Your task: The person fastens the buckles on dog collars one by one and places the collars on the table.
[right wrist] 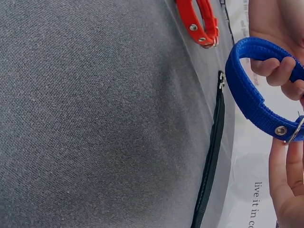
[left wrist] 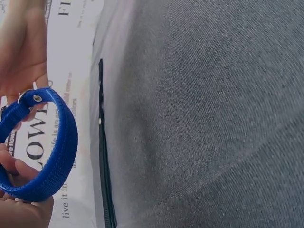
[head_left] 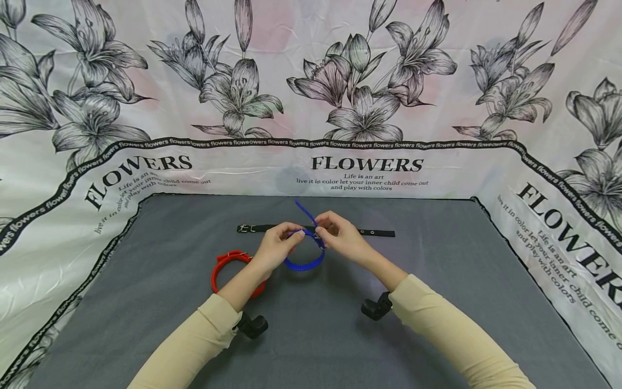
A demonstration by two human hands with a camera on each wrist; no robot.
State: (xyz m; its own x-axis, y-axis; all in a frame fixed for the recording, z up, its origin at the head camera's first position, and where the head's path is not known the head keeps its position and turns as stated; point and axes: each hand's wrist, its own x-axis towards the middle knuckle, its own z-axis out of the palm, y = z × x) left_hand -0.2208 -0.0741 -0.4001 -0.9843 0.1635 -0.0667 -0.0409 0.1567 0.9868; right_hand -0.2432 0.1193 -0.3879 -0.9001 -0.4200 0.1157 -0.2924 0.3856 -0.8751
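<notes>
A blue buckle collar (head_left: 305, 267), bent into a loop, is held up above the grey table by both hands. My left hand (head_left: 277, 247) pinches the band on the left side of the loop. My right hand (head_left: 342, 236) grips it near the metal buckle, and the strap's free end (head_left: 304, 209) sticks up and to the left above the fingers. In the right wrist view a metal eyelet (right wrist: 280, 130) shows beside a ring on the blue band. Fingers partly hide the buckle.
A red collar (head_left: 214, 278), closed in a loop, lies under the left forearm. Behind the hands a black collar (head_left: 384, 233) lies stretched out flat, its buckle to the left. White flower-printed cloth (head_left: 272, 183) borders the grey tabletop (head_left: 311, 335) at the back and sides.
</notes>
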